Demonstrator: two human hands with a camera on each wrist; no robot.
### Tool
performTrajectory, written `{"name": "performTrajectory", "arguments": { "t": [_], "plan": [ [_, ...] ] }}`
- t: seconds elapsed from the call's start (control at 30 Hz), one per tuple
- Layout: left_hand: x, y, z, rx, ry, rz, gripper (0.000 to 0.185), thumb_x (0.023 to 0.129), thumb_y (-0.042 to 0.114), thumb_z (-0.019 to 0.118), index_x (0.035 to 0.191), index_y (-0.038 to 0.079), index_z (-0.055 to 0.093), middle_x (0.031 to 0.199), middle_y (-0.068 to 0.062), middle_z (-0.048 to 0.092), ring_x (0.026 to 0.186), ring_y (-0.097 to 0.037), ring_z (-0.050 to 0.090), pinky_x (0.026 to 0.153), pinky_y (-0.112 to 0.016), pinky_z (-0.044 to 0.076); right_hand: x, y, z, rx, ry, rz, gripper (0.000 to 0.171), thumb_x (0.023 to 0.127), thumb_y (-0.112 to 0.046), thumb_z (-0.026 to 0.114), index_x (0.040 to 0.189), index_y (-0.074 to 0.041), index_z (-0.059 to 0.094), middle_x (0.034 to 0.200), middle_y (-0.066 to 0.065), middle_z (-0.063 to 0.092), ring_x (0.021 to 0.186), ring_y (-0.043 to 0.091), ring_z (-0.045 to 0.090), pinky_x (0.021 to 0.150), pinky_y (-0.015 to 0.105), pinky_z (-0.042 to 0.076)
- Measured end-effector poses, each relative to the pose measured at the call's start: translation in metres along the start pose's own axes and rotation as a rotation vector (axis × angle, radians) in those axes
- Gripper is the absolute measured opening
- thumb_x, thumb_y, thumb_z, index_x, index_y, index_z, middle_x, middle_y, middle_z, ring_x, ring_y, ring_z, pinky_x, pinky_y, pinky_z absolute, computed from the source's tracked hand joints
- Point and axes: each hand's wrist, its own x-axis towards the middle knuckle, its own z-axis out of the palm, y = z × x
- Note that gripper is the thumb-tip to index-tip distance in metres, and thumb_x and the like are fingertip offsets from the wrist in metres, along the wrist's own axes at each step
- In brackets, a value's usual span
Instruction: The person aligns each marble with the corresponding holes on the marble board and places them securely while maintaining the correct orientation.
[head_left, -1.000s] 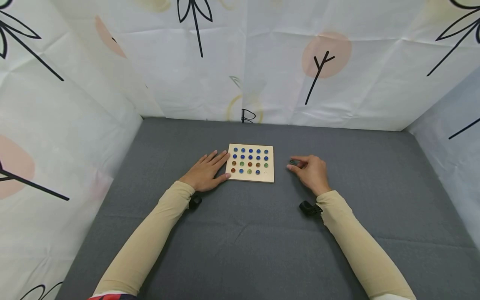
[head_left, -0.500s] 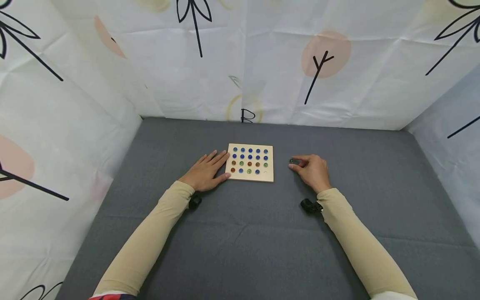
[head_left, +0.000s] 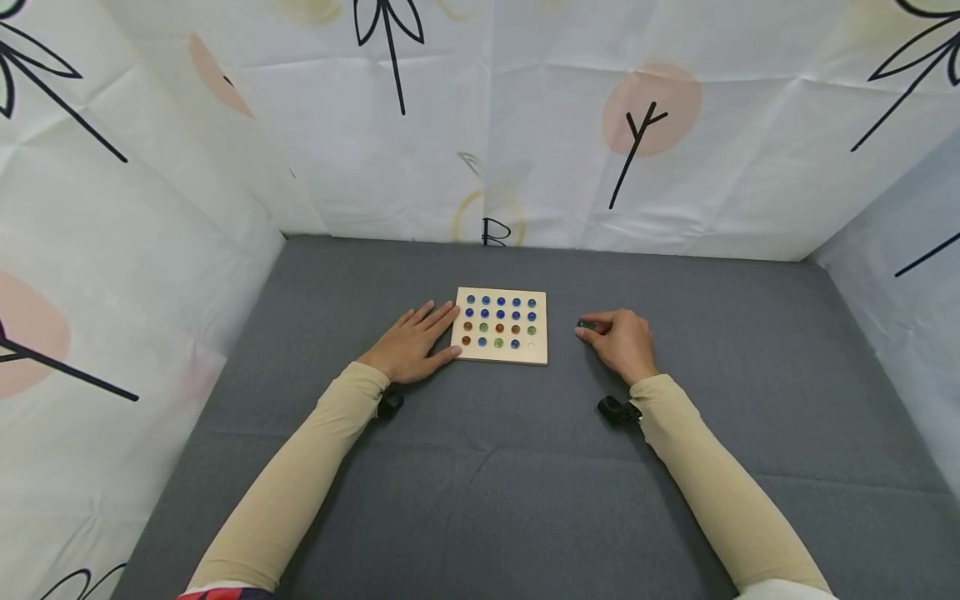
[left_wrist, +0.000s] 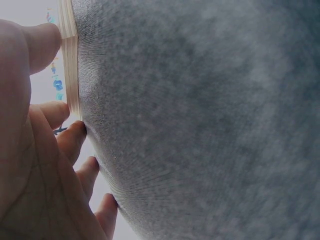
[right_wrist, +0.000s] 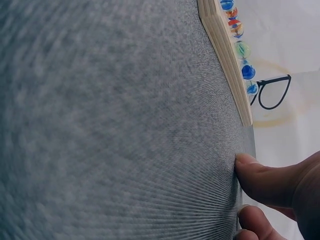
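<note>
A pale wooden board [head_left: 540,350] lies on the cloth, bearing rows of glass marbles [head_left: 501,314] in blue, green and orange-red. One hollow at its near right corner has no marble. My left hand [head_left: 408,346] rests spread on the cloth, thumb and index finger touching the board's left edge. To the right of the board, apart from it, my right hand [head_left: 626,342] pinches a small dark-green marble [head_left: 582,323] low at the cloth between thumb and fingertips. In the right wrist view the thumb [right_wrist: 270,181] meets the cloth; the marble is hidden there.
Grey cloth [head_left: 480,500] covers the table. White patterned fabric [head_left: 555,167] rises behind it and at both sides. A black wrist camera [head_left: 618,412] sits on the right wrist, another [head_left: 390,403] on the left.
The right hand shifts only slightly and stays at the same place on the cloth, its fingertips covering more of the marble than half a second ago. Left hand and board stay still.
</note>
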Motion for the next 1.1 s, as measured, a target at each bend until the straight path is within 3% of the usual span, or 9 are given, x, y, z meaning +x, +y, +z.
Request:
{"name": "performTrajectory", "arguments": {
  "t": [0.5, 0.73, 1.1],
  "plan": [
    [0.001, 0.001, -0.001, 0.009, -0.011, -0.004, 0.073, 0.108, 0.052, 0.041, 0.165, 0.016, 0.014, 0.17, -0.004, 0.014, 0.156, -0.03, 0.007, 0.125, -0.05, 0.006, -0.003, -0.002, 0.0, 0.015, 0.001, -0.012, 0.023, 0.091, -0.021, 0.08, 0.109, -0.007, 0.081, 0.08, 0.012, 0.074, 0.069, 0.027, 0.063, 0.059, 0.038, 0.044],
    [0.0, 0.001, -0.001, 0.007, -0.011, -0.007, 0.073, 0.108, 0.052, 0.042, 0.165, 0.016, 0.014, 0.169, -0.004, 0.014, 0.156, -0.03, 0.008, 0.125, -0.05, 0.006, -0.01, -0.015, -0.005, 0.029, 0.006, -0.05, 0.022, 0.089, -0.02, 0.082, 0.107, -0.007, 0.082, 0.075, 0.01, 0.07, 0.064, 0.024, 0.06, 0.056, 0.037, 0.043],
    [0.001, 0.001, -0.002, 0.012, -0.002, 0.0, 0.072, 0.108, 0.051, 0.041, 0.165, 0.015, 0.015, 0.169, -0.005, 0.015, 0.156, -0.031, 0.009, 0.125, -0.051, 0.007, -0.024, -0.034, 0.001, 0.021, -0.019, -0.095, 0.024, 0.087, -0.02, 0.084, 0.107, -0.007, 0.082, 0.084, 0.011, 0.067, 0.072, 0.025, 0.062, 0.059, 0.038, 0.047]
  ]
}}
